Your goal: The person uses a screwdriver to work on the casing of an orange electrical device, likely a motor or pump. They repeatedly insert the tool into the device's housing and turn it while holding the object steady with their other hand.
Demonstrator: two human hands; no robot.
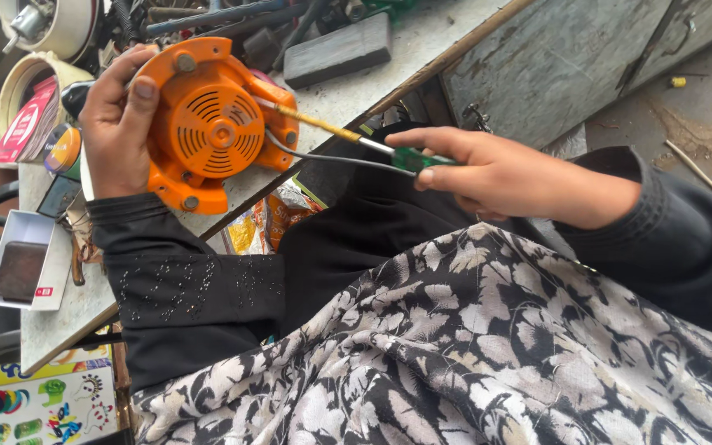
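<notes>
Fingers of the left hand [117,124] wrap the orange housing [212,124], pinning it on the bench [51,325] edge. Right hand [488,173] grips the screwdriver [356,136], its tip touching the housing's right side.

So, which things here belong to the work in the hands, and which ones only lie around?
In use:
- left hand holding the orange motor housing
- right hand holding the green-handled screwdriver, tip at the housing's edge

Lying about:
- dark flat block
- white box with a brown wallet
- round tubs
- worn workbench
</notes>
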